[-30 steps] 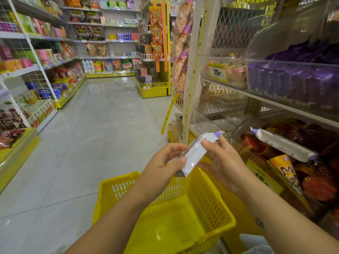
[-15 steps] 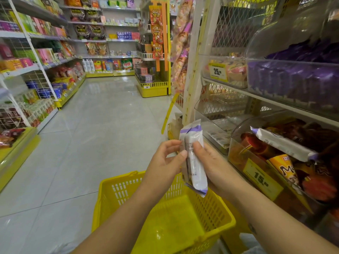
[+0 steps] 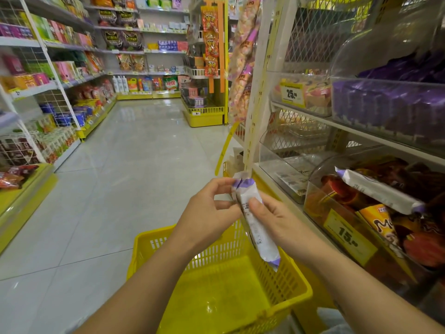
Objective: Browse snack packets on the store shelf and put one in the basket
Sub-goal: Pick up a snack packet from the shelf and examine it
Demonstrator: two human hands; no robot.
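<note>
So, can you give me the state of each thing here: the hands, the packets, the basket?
basket: open-topped, nothing visible inside.
snack packet: held nearly upright above the basket, not yet inside.
left hand: pinches the packet's top end.
right hand: grips the packet's middle.
second packet: lies on the snacks in the shelf bin, untouched.

Glossy pale tiled floor (image 3: 144, 177) between brightly lit, stocked shelving (image 3: 19, 41).

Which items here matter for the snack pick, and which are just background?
In the job: white-and-purple packet, held by left hand and right hand; yellow basket; clear snack bin with a matching packet on top.
Lying about: hanging snack strips; purple packets on the upper shelf; far bottles.
</note>
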